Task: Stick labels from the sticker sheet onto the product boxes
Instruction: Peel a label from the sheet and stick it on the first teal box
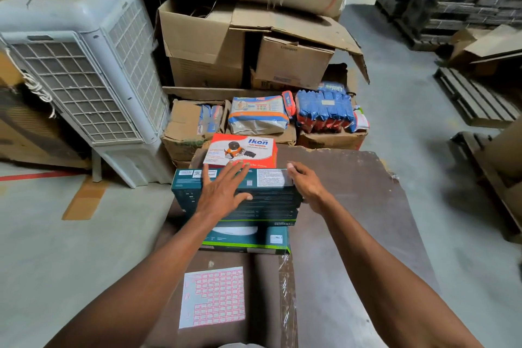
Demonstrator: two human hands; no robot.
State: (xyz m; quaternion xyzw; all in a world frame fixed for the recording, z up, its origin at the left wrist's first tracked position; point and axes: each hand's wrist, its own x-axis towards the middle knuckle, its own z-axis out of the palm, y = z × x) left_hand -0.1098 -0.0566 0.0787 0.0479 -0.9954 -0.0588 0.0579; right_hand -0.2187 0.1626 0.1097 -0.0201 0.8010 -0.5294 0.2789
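So I've got both hands on the top teal box (271,200), which sits stacked on a second teal box (248,240) on the brown counter (353,206). My left hand (223,192) is lying flat on the upper face with the fingers spread wide, palm down, tips reaching toward the far edge at 12 o'clock. My right hand (306,182) is at the box's 3 o'clock end, near the far corner, fingers loosely curled with the thumb and forefinger close together right beside the white printed panel (271,177); can't honestly tell if there's a label pinched in there, it's too small to see. The sticker sheet (213,297) is lying flat on the counter at 6 o'clock from the boxes, close to me, with pink-bordered labels in rows and a bare patch in the lower left where some are gone. Just past the teal boxes at 12 o'clock there's an orange and white Ikon box (240,150). Off at 10 o'clock stands a big white air cooler (82,70), with piled cardboard cartons (203,45) behind everything.
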